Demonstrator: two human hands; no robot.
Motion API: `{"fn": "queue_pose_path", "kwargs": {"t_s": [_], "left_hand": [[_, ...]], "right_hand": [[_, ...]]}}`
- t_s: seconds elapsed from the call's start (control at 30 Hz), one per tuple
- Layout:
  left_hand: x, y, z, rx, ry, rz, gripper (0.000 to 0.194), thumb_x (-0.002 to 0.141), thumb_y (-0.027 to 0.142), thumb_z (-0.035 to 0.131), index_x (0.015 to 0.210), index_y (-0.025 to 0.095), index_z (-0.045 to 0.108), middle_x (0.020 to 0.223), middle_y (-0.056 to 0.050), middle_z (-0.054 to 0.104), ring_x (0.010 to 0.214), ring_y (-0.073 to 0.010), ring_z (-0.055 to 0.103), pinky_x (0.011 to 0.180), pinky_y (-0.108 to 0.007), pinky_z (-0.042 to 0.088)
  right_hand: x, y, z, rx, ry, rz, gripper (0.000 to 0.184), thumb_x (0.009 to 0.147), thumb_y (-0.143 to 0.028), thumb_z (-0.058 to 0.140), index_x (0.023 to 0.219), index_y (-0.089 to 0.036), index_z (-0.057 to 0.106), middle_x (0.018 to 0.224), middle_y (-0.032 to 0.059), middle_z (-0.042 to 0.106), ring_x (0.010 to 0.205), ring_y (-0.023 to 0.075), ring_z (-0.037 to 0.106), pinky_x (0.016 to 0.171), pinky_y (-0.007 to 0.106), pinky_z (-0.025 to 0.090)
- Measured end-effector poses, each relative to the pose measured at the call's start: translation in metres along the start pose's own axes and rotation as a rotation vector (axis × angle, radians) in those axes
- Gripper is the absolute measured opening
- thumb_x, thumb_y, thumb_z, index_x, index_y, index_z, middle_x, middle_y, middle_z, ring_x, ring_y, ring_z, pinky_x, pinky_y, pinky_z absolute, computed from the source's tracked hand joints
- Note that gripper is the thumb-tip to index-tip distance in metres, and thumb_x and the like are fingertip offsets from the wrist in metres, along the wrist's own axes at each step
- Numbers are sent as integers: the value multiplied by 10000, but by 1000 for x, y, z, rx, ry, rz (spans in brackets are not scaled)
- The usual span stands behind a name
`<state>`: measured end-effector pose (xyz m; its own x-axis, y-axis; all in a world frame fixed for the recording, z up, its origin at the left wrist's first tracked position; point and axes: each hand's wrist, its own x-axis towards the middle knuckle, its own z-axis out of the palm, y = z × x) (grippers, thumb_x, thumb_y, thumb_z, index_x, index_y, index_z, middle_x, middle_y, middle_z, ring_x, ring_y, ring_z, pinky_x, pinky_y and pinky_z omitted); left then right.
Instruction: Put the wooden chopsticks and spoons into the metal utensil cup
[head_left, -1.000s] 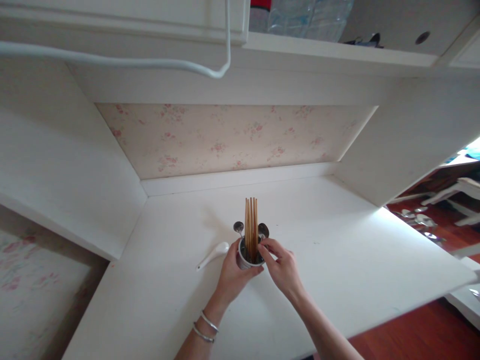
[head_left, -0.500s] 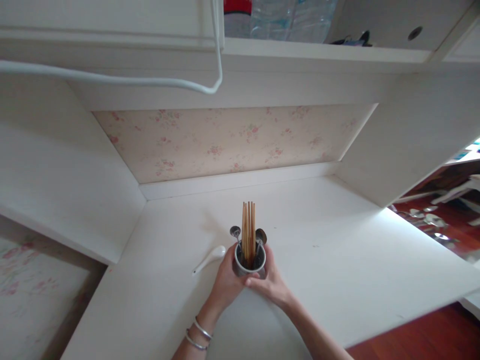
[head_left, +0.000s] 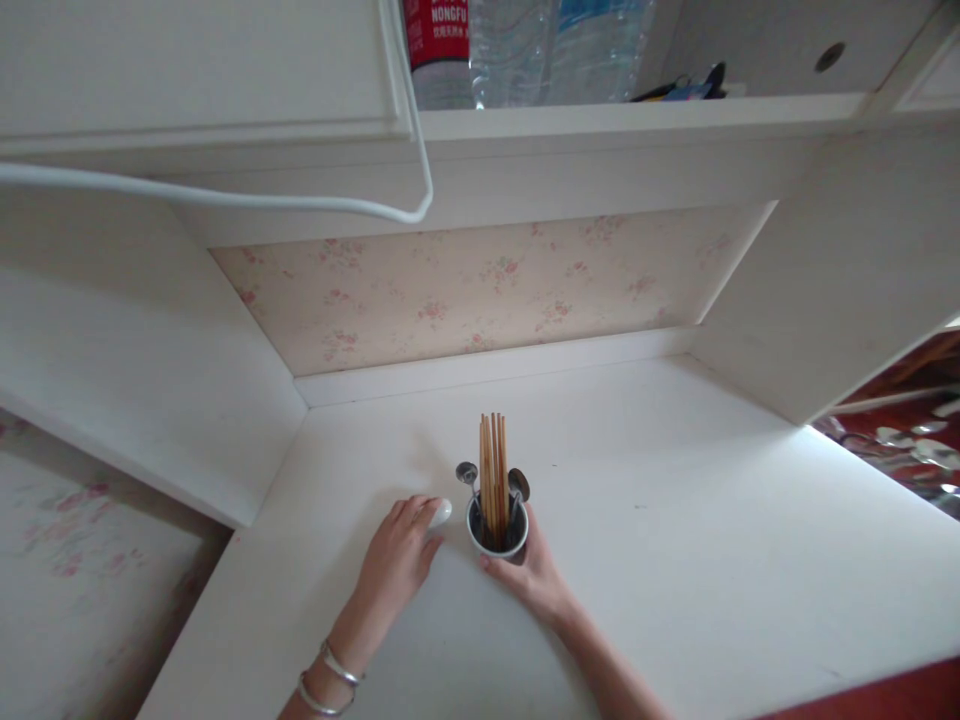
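A cylindrical cup (head_left: 517, 552) with a pale rim stands upright on the white tabletop. Several wooden chopsticks (head_left: 493, 470) rise from it, with a metal spoon (head_left: 466, 472) leaning left and another metal spoon (head_left: 518, 485) leaning right. My right hand (head_left: 534, 572) is wrapped around the cup's right side, thumb across the front. Left of the cup, my left hand (head_left: 401, 545) is closed over a white soup spoon (head_left: 441, 514), its fingers curled over the handle and the thumb beside it. Only the spoon's bowl shows; the handle is hidden under the hand.
White side panels (head_left: 150, 330) and an overhead shelf (head_left: 637, 120) frame the tabletop (head_left: 637, 560). Plastic-wrapped bottles (head_left: 517, 50) sit on that shelf. A white cable (head_left: 300, 203) hangs at the upper left. Shiny metal objects (head_left: 915, 445) lie beyond the table at right.
My left hand has let go of the cup and moved left onto the white spoon. The right hand stays on the cup. The view has shifted slightly.
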<state>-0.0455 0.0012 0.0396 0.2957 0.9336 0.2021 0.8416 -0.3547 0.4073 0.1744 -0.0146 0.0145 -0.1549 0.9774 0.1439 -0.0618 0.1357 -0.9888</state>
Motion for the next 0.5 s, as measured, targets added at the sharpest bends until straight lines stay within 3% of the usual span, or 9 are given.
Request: {"fn": "queue_pose_path", "kwargs": {"t_s": [0.17, 0.3, 0.4, 0.5], "left_hand": [[6, -16, 1, 242, -155, -50, 301, 885, 118, 494, 1139, 204, 630, 1093, -78, 664, 1024, -243, 599, 907, -378, 488], [8, -20, -2, 286, -230, -75, 375, 923, 86, 382, 1203, 179, 613, 1159, -107, 672, 1067, -223, 621, 946, -348, 467], [12, -19, -16, 254, -210, -128, 376, 943, 114, 337, 1135, 193, 651, 1085, -105, 709, 1010, -218, 659, 903, -332, 477], [17, -10, -38, 84, -93, -238, 309, 966, 301, 384, 1018, 208, 674, 932, -73, 734, 848, -213, 692, 765, -298, 502]], "right_hand": [[1, 10, -2, 32, -18, -7, 674, 741, -410, 778, 1306, -267, 439, 1260, 77, 622, 1163, 283, 587, 1016, 475, 451], [2, 17, -3, 36, -28, -15, 689, 722, -375, 806, 1308, -306, 449, 1277, 65, 608, 1175, 299, 567, 1027, 493, 428], [2, 17, -5, 44, -32, -21, 689, 712, -362, 818, 1302, -324, 463, 1278, 63, 604, 1177, 319, 560, 1030, 517, 412], [4, 17, -5, 99, -45, -30, 698, 702, -341, 829, 1302, -329, 472, 1277, 67, 601, 1184, 333, 551, 1028, 529, 404]]}}
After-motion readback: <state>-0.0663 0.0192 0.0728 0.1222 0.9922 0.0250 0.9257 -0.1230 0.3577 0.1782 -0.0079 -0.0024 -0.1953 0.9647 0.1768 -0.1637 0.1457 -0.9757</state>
